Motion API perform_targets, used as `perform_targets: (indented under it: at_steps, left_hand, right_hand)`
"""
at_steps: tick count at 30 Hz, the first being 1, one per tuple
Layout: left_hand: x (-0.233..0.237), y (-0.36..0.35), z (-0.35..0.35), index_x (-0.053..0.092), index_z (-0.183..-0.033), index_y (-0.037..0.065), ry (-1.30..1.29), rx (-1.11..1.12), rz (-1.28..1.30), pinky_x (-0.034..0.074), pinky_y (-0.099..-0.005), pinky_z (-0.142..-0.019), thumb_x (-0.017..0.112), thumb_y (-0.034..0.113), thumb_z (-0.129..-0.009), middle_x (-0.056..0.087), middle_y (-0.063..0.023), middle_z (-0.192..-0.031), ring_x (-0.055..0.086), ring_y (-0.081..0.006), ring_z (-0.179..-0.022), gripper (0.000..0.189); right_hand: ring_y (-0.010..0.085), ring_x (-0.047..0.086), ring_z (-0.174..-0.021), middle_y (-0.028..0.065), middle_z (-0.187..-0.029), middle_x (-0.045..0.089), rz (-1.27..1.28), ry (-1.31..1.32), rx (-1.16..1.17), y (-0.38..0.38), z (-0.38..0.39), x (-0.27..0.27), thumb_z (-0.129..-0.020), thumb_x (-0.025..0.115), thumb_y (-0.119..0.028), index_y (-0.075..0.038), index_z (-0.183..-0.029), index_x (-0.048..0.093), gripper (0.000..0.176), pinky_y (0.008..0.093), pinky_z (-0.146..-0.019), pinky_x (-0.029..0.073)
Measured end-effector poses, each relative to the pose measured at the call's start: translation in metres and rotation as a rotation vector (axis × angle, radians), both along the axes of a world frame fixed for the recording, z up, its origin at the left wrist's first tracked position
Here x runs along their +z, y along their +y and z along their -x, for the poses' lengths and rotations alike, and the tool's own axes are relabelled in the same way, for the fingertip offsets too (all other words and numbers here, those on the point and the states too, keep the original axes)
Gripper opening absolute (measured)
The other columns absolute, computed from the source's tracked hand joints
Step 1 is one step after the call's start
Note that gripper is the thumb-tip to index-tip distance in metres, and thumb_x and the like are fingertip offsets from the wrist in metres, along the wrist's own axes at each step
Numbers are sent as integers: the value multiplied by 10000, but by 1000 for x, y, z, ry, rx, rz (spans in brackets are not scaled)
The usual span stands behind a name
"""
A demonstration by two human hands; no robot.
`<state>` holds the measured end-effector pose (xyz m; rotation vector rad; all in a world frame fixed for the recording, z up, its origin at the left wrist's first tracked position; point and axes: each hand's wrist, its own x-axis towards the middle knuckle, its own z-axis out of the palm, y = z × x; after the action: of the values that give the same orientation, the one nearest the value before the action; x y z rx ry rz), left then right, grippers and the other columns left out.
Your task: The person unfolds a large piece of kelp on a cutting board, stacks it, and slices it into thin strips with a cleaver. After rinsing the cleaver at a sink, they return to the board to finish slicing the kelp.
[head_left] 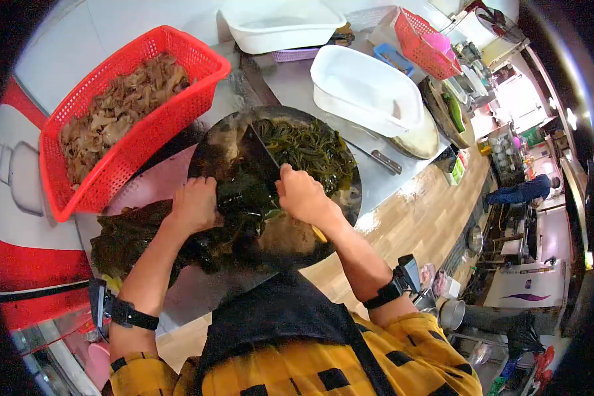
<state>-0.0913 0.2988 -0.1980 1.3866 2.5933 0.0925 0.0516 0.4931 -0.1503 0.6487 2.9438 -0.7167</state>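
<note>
My right hand (303, 196) is closed around the handle of a cleaver (262, 155); its dark blade points away from me over a round chopping board (290, 239). What looks like the yellowish end of the handle shows below my wrist. To the right of the blade lies a heap of dark green kelp strips (310, 148). My left hand (197, 206) has its fingers curled down on wide sheets of uncut kelp (135, 241), which trail off the board to the left. Where the blade's edge meets the kelp is too dark to make out.
A red basket (142, 142) of brownish sliced food stands at the left. Behind are white tubs (366, 89) and another white tub (280, 26). A knife (384, 160) lies right of the board, near the counter's edge. Far right, a person (525, 190) in dark clothes stands.
</note>
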Motion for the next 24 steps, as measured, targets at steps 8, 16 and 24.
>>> perform_targets:
  at_steps: [8,16,24]
  left_hand:
    - [4,11,-14,606,-772,21,-22,80,-38,524,-450,-647,661,128,-583,656,-190,-762,662,-345,-745,223]
    - [-6,16,-4,656,-749,34,-184,82,87,533,-415,-632,637,130,-616,671,-168,-740,681,-312,-738,165]
    - [14,12,-18,669,-648,77,-141,-7,81,535,-404,-614,613,105,-617,664,-179,-724,681,-307,-727,70]
  right_hand:
    - [448,599,-609,240,-601,572,-170,231,-45,-32,-5,81,-904,531,-155,32,-899,399,229,495,-516,482]
    - [431,619,-725,248,-733,619,-174,-72,-40,-17,3,53,-896,519,-152,27,-926,468,188,510,-650,496]
    - [443,616,-745,267,-733,613,-141,-96,31,-21,-7,23,-879,525,-123,44,-949,467,190,512,-666,501]
